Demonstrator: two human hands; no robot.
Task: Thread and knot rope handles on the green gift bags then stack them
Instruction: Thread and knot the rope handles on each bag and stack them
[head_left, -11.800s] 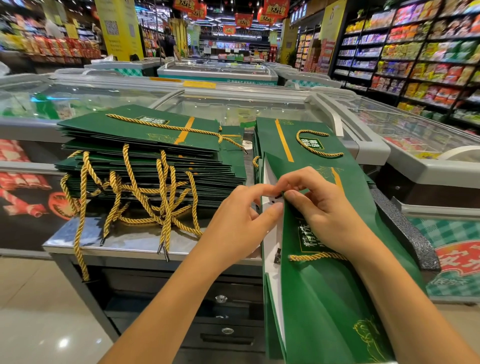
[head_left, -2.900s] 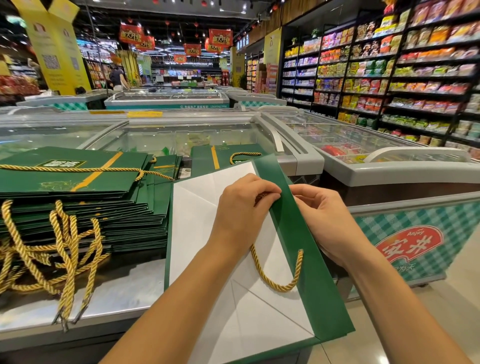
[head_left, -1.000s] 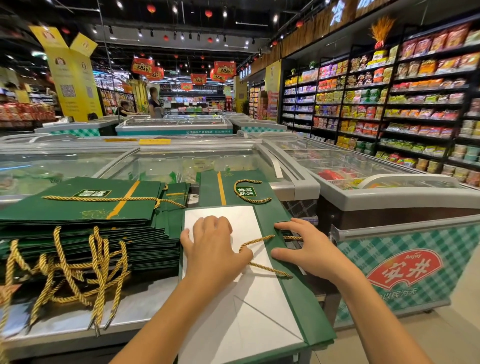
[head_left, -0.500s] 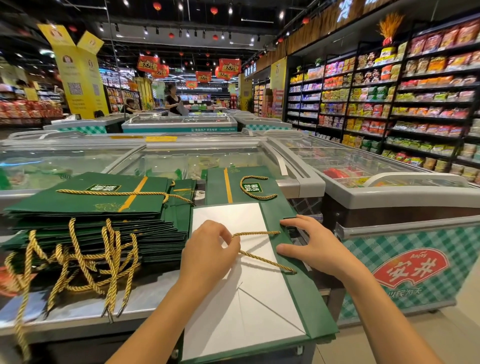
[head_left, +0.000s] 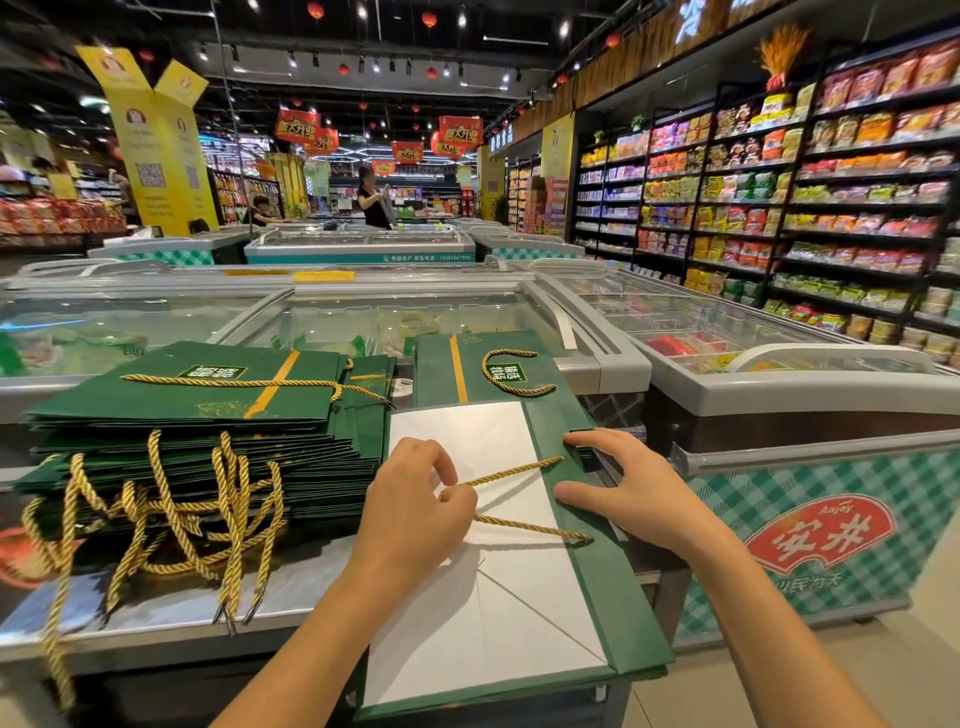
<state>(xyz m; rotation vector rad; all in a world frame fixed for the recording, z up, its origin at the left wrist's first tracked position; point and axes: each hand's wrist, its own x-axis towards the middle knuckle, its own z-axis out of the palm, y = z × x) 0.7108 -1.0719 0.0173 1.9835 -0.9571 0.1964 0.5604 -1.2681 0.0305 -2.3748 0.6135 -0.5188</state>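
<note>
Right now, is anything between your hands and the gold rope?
No, nothing visible. The left hand pinches the gold rope over the green gift bag, and the right hand presses the bag's green edge beside it.

The bag (head_left: 493, 623) lies flat on the table (head_left: 156, 618), its near end overhanging the edge. On it, the left hand (head_left: 415, 512) at 9 o'clock pinches a rope (head_left: 519, 470) that runs across to the 3 o'clock edge, where the right hand (head_left: 631, 491) rests. From the bag, a stack (head_left: 182, 410) sits at 10 o'clock, a pile (head_left: 441, 374) at 12, freezers (head_left: 363, 317) behind both, shelves (head_left: 779, 202) at 2.
</note>
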